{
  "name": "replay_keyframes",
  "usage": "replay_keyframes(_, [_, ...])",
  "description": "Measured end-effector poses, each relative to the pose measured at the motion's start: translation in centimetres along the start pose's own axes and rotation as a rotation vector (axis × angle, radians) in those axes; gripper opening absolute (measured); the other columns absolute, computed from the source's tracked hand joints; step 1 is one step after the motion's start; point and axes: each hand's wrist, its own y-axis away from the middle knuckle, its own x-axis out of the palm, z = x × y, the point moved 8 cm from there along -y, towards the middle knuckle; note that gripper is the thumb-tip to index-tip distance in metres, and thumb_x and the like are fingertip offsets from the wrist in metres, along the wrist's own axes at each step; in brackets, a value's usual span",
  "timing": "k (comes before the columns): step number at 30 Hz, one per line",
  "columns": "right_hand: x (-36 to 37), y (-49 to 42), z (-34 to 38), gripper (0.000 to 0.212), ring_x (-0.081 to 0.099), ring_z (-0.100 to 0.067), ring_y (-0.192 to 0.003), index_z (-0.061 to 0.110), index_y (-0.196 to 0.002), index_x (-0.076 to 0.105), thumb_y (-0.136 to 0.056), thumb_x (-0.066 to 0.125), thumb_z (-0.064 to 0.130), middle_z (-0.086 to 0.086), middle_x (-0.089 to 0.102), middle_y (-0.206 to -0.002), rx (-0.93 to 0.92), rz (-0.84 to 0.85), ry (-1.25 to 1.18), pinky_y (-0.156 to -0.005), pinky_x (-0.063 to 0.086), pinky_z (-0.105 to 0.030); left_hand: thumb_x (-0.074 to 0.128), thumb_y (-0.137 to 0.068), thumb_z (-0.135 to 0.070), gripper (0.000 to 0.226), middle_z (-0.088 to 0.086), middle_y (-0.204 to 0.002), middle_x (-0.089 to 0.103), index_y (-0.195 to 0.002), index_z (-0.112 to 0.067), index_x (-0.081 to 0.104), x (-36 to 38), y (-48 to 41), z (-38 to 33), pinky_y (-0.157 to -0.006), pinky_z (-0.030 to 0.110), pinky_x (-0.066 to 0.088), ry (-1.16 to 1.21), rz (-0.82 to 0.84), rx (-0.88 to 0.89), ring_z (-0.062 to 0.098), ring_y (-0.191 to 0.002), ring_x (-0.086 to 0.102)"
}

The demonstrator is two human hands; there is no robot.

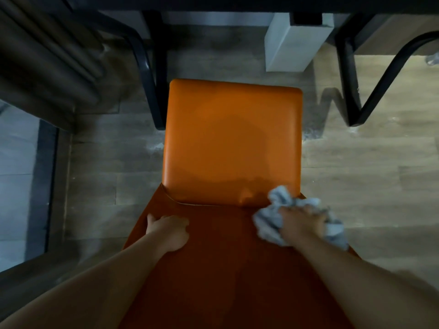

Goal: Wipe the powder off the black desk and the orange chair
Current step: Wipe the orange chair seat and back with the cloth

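Note:
I look straight down on the orange chair (232,138); its padded seat fills the middle and its darker backrest slopes toward me. My left hand (168,231) grips the backrest's left edge, fingers curled over it. My right hand (304,222) presses a crumpled light grey cloth (270,224) against the right side of the backrest, just below the seat's rear corner. The black desk (237,2) shows only as a dark edge along the top. No powder is visible on the seat.
Black desk legs (154,74) and a curved black frame (370,91) stand beyond the chair. White powder traces (311,135) lie on the wooden floor beside the seat. A white box (292,46) sits under the desk, dark curtains (40,58) hang at the left.

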Motion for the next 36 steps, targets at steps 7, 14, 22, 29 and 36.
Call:
replay_keyframes(7, [-0.6,3.3,5.8,0.035,0.036,-0.031,-0.130,0.034,-0.125,0.048,-0.090,0.044,0.038,-0.002,0.047,-0.138,-0.053,0.036,-0.116,-0.096,0.032,-0.050,0.040,-0.091,-0.032,0.034,-0.003,-0.131,0.054,-0.123,-0.033,0.052,-1.7,1.0,2.8,-0.105,0.038,0.030,0.058,-0.116,0.023,0.018,-0.124,0.045])
replay_keyframes(14, [-1.0,3.9,6.4,0.038,0.043,-0.028,-0.124,0.047,-0.131,0.035,-0.094,0.027,0.051,0.004,0.046,-0.137,-0.197,0.090,-0.488,-0.100,0.035,-0.047,0.041,-0.091,-0.023,0.040,0.003,-0.137,0.048,-0.129,-0.024,0.050,-2.0,1.6,4.9,-0.102,0.038,0.039,0.245,-0.165,-0.017,0.023,-0.127,0.042])
replay_keyframes(22, [-0.9,4.6,8.9,0.037,0.034,-0.031,-0.132,0.034,-0.130,0.046,-0.094,0.038,0.039,-0.004,0.042,-0.142,-0.022,0.119,-0.284,-0.100,0.029,-0.049,0.040,-0.088,-0.014,0.027,0.009,-0.126,0.050,-0.107,-0.019,0.059,-2.4,2.0,6.5,-0.080,0.031,0.044,0.479,-0.235,-0.117,0.025,-0.103,0.052])
replay_keyframes(29, [-3.2,7.4,19.7,0.038,0.039,-0.027,-0.126,0.046,-0.128,0.040,-0.092,0.044,0.037,0.002,0.042,-0.139,-0.464,0.271,-0.671,-0.094,0.035,-0.039,0.042,-0.095,-0.019,0.030,0.011,-0.120,0.062,-0.117,-0.017,0.061,-3.2,2.6,7.9,-0.085,0.029,0.044,0.772,-0.340,-0.174,0.026,-0.106,0.058])
replay_keyframes(36, [-1.4,5.6,10.7,0.039,0.031,-0.028,-0.134,0.038,-0.134,0.036,-0.094,0.037,0.039,-0.004,0.038,-0.145,0.047,0.159,-0.232,-0.101,0.032,-0.047,0.039,-0.098,-0.015,0.028,0.002,-0.097,0.067,-0.113,-0.020,0.063,-2.5,2.5,10.2,-0.064,0.024,0.046,0.986,-0.260,-0.100,0.017,-0.077,0.062])
